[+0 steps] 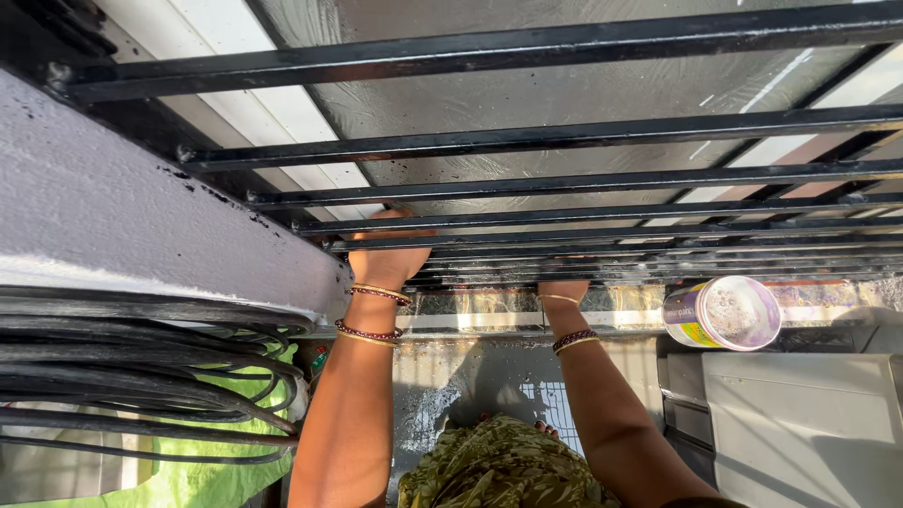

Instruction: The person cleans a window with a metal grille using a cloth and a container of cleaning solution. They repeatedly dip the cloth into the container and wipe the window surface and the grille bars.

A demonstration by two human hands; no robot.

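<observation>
Black metal grille bars [564, 139], glossy, over a grey wet-streaked pane [527, 94]; white frame strips [282, 103] alongside. Pale grey-lilac rough wall ledge [122, 207], speckled with black spots near its edge. Black cables [141, 367] bundled below, over a bright green sheet [202, 475]. Bangles [372, 331] on the wrists: gold with dark maroon beading. Garment [503, 466]: olive-green with a yellowish leafy print. Round container [722, 313]: white top, purple and yellow side label. Light grey box [809, 428], plain
</observation>
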